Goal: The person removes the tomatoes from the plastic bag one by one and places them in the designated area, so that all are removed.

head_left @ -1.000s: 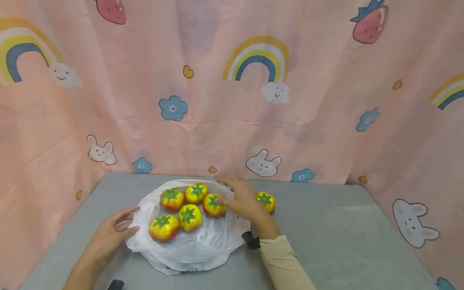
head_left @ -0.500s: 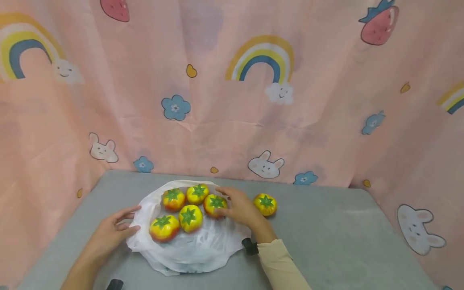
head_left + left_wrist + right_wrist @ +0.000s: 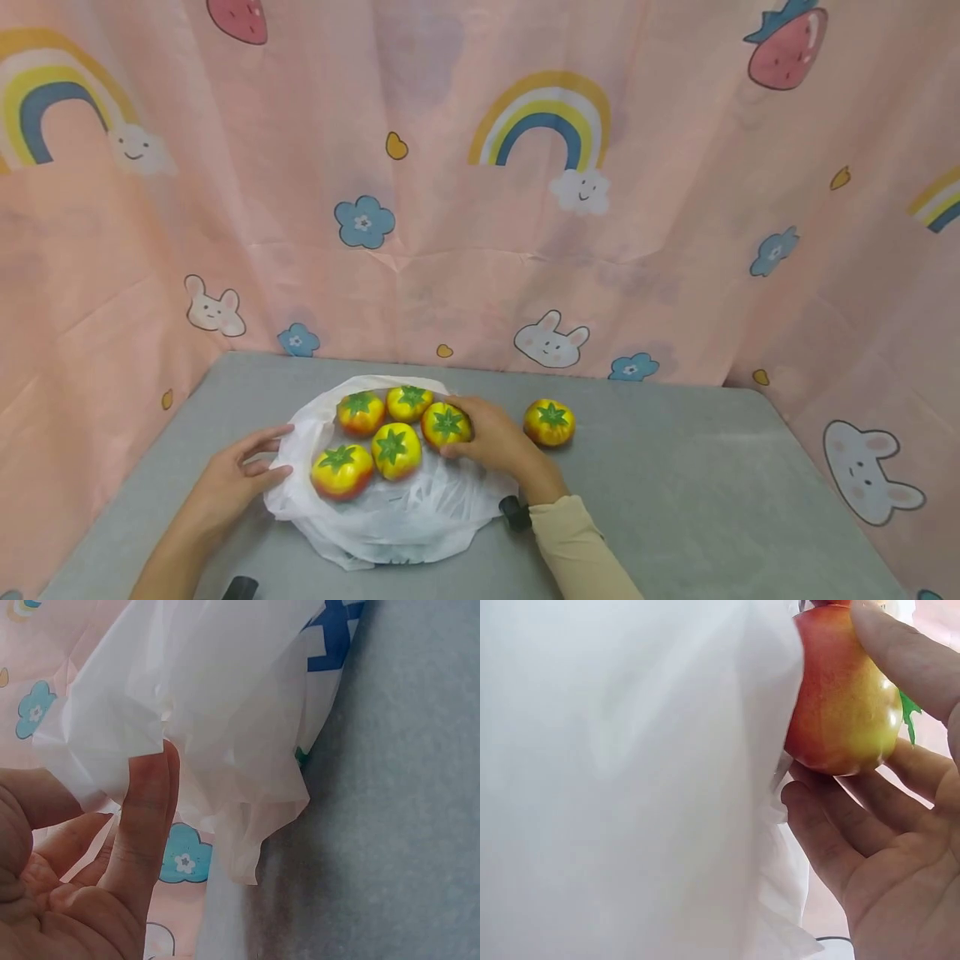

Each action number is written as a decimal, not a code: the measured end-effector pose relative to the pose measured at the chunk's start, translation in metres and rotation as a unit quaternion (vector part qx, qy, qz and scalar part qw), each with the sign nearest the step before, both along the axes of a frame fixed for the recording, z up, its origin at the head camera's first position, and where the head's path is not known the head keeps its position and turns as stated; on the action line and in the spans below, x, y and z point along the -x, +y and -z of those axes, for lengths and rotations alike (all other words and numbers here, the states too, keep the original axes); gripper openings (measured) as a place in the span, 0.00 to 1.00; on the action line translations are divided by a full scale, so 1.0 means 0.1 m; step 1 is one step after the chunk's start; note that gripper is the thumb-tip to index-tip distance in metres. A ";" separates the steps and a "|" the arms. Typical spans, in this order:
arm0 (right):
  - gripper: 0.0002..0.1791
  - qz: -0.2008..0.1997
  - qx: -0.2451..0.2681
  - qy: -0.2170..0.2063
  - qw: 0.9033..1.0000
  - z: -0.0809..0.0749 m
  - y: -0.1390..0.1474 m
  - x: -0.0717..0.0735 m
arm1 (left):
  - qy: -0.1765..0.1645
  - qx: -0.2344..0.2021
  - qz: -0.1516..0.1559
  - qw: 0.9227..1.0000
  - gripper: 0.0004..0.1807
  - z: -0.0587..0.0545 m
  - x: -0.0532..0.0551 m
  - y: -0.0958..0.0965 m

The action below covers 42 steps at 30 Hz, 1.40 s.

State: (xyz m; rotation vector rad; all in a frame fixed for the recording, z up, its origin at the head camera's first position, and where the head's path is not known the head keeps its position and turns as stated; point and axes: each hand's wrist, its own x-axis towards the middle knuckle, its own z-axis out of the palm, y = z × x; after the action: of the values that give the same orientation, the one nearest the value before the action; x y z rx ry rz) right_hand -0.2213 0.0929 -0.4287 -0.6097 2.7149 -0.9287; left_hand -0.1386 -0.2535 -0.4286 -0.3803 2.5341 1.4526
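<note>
A white plastic bag [image 3: 405, 533] lies with its mouth spread wide, several yellow-red toy tomatoes [image 3: 341, 472] with green star-shaped tops inside it. My left hand [image 3: 228, 487] pinches the bag's left edge between thumb and fingers; the left wrist view shows the thin plastic [image 3: 225, 712] over the fingertips. On the bag's right side, my right hand [image 3: 498, 442] grips the rightmost tomato [image 3: 446, 425]. In the right wrist view, the thumb lies on one side of that tomato [image 3: 844, 697] and the fingers curl underneath, close to the bag's edge.
One more toy tomato [image 3: 550, 423] sits on the grey tabletop [image 3: 697, 492], outside the bag and just beyond the right wrist. A pink patterned curtain [image 3: 450, 292] hangs behind and at both sides of the table.
My right hand has come down from the bag's far right rim and closed round the rightmost tomato. The left hand keeps its place at the bag's left edge.
</note>
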 end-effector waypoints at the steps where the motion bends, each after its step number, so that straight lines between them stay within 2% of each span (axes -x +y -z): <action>1: 0.42 -0.001 -0.001 0.001 1.000 0.00 0.00 0.00 | -0.003 0.000 -0.001 1.000 0.38 0.00 0.00 0.00; 10: 0.43 -0.011 0.001 0.015 1.000 0.01 0.00 -0.04 | -0.009 -0.002 -0.007 1.000 0.38 0.00 0.01 0.00; 19: 0.43 -0.001 -0.005 0.007 1.000 -0.03 0.02 -0.09 | 0.001 0.000 -0.002 1.000 0.37 0.00 0.00 -0.02; 24: 0.42 0.011 0.001 0.009 1.000 -0.08 0.08 -0.14 | 0.003 -0.014 -0.002 1.000 0.37 0.00 -0.02 -0.01; 32: 0.43 0.008 0.009 0.035 0.999 -0.13 0.13 -0.20 | 0.005 -0.005 -0.004 1.000 0.37 -0.02 -0.04 0.02; 38: 0.43 0.006 0.017 0.061 0.998 -0.20 0.14 -0.21 | 0.024 -0.010 0.011 1.000 0.36 -0.02 -0.04 0.06; 42: 0.43 -0.004 0.022 0.076 0.997 -0.24 0.11 -0.21 | 0.025 0.002 0.013 1.000 0.36 -0.06 -0.08 0.03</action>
State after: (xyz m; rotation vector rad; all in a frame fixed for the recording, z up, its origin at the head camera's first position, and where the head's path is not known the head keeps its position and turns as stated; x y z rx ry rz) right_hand -0.2005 0.1034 -0.4043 -0.7276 2.8276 -0.9808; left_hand -0.1309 -0.2504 -0.4227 -0.3150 2.5712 1.4658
